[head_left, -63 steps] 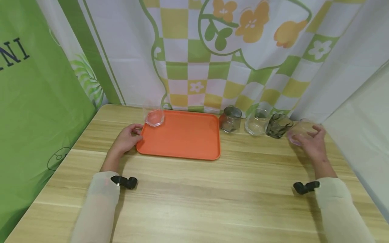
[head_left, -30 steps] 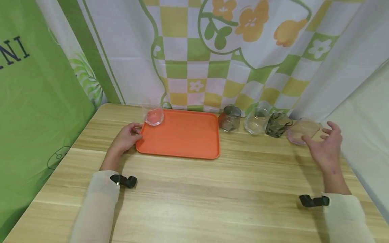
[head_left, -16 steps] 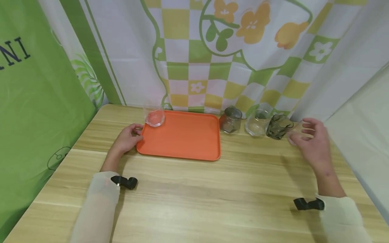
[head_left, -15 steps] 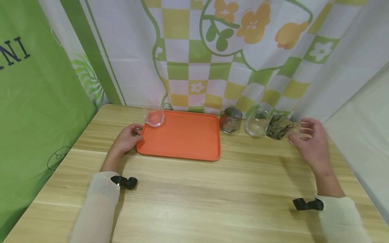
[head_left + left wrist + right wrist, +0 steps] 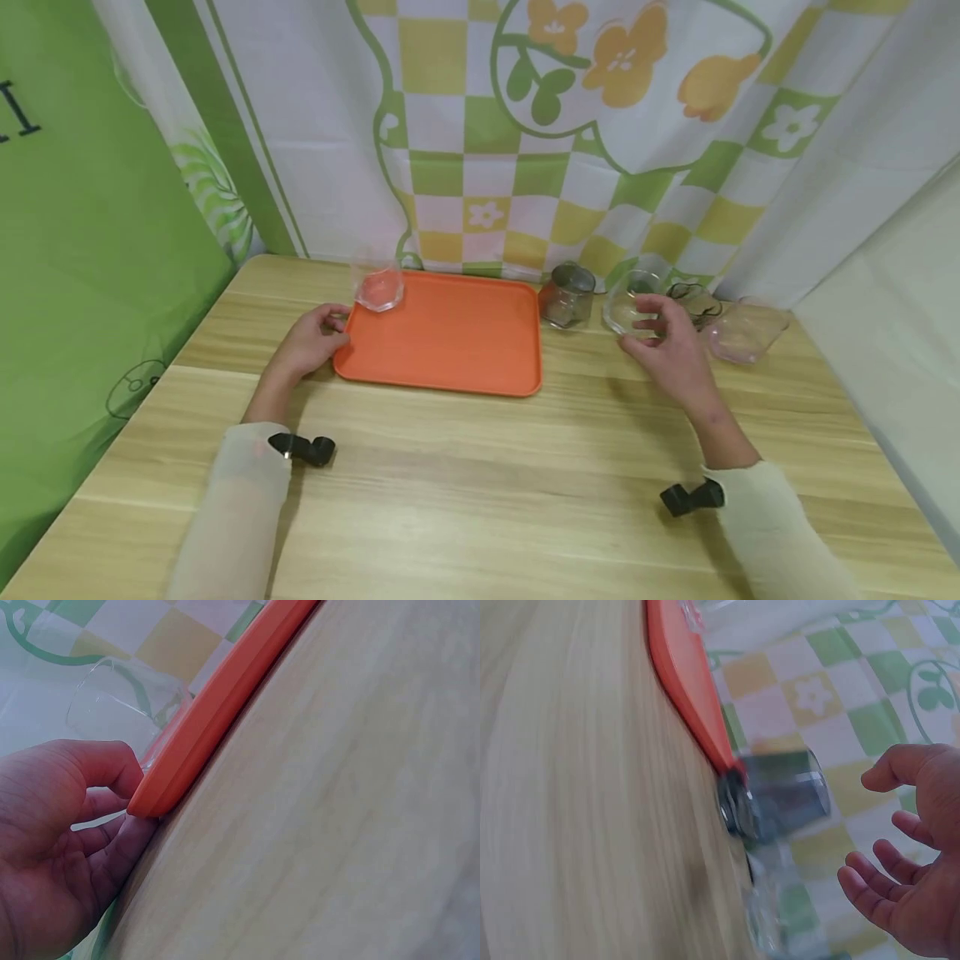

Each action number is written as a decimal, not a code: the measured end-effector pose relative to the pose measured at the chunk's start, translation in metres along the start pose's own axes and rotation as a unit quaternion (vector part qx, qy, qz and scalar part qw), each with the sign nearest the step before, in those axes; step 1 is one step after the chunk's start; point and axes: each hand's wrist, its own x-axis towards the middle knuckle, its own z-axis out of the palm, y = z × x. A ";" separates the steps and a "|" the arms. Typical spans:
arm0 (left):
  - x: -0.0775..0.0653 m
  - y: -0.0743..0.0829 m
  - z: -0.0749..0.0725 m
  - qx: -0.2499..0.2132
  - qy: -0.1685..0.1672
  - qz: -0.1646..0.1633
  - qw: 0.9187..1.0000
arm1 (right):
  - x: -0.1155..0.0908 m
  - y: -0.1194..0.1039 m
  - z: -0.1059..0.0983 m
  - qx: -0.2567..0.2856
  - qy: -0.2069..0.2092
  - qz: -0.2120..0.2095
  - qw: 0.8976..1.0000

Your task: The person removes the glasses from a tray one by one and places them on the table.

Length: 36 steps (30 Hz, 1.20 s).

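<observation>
My left hand (image 5: 307,340) pinches the left rim of an orange tray (image 5: 450,350), its thumb and fingers on the edge in the left wrist view. On the tray's back left corner stands a clear faceted glass (image 5: 380,290). My right hand (image 5: 675,354) hovers with spread, slightly bent fingers in front of a round clear glass (image 5: 618,310), holding nothing. It partly covers that glass and a dark wavy glass (image 5: 705,308). By the tray's right edge is a smoky grey glass (image 5: 567,296), also seen in the right wrist view (image 5: 787,791).
A pinkish clear glass (image 5: 742,335) stands at the right end of the row. Behind the wooden table (image 5: 480,483) hangs a checked curtain (image 5: 487,167). A green cloth (image 5: 97,250) hangs on the left.
From beside the pinkish glass at the far right, my right hand has moved left to the round clear glass. The pinkish glass stays on the table. My left hand and the tray hold still.
</observation>
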 end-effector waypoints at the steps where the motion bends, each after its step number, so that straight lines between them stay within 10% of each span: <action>1: 0.000 0.000 0.000 0.000 0.000 -0.001 1.000 | 0.001 -0.002 0.006 0.008 -0.009 0.001 1.000; 36: -0.003 0.004 0.001 -0.019 -0.002 0.000 1.000 | 0.052 -0.060 0.156 0.086 -0.184 0.009 0.979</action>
